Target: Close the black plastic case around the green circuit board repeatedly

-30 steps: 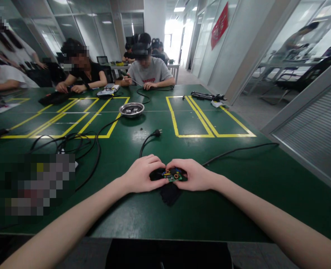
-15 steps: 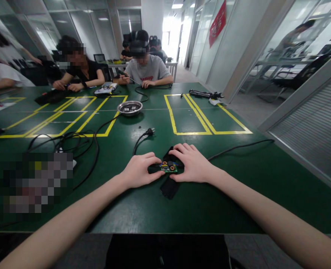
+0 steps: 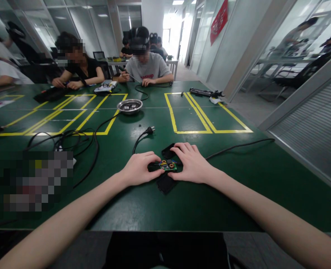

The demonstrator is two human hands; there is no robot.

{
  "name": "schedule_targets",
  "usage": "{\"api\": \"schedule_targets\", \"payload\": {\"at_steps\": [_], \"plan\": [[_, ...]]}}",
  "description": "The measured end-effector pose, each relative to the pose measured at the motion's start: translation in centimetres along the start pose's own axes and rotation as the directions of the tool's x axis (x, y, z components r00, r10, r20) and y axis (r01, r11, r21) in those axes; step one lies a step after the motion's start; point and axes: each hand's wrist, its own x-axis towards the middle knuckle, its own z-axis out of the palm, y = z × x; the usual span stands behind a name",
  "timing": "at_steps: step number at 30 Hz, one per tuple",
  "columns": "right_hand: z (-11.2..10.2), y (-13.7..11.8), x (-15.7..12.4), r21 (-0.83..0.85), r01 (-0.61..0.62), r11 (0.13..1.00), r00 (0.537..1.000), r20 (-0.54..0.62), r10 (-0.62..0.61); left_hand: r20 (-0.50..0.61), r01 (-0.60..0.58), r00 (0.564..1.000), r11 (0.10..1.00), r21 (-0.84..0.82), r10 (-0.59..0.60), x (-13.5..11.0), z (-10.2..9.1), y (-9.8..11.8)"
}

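A small green circuit board (image 3: 168, 166) with copper ring coils and coloured wires sits between my two hands, low over the table. My left hand (image 3: 140, 168) is closed on its left end, thumb and index finger pinching by a black cable. Around the right end curls my right hand (image 3: 194, 164), its thumb at the board's lower edge and its fingertips by a black plastic cover piece (image 3: 168, 150). Another black cover piece (image 3: 166, 184) lies on the near side, partly under the board and right thumb. What the right fingers press on is partly hidden.
A black power plug (image 3: 150, 130) lies beyond my left hand. Farther off stands a metal bowl (image 3: 130, 107) with small metal parts. Coiled black cables (image 3: 67, 140) and a blurred-out object (image 3: 36, 183) are on the left. Co-workers sit across the green table (image 3: 238, 179).
The far black cover piece shows more clearly beyond the board, and the near one has shifted slightly left. Both hands keep nearly the same place around the board.
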Motion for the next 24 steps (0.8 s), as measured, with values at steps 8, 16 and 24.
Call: {"api": "schedule_targets", "payload": {"at_steps": [8,16,24], "plan": [[0.20,-0.45,-0.36,0.038,-0.017,0.999,0.999,0.047,0.015,-0.025,0.029,0.999,1.000,0.003,-0.029,0.18,0.33,-0.01],[0.44,-0.04,-0.32,0.089,-0.020,0.996,0.996,0.084,0.012,-0.080,0.031,0.996,0.999,-0.034,-0.033,0.08,0.50,0.19],[0.32,0.18,-0.22,0.117,-0.067,0.991,0.987,0.150,0.049,-0.128,0.005,0.992,0.999,-0.039,-0.010,0.04,0.51,0.23]]}}
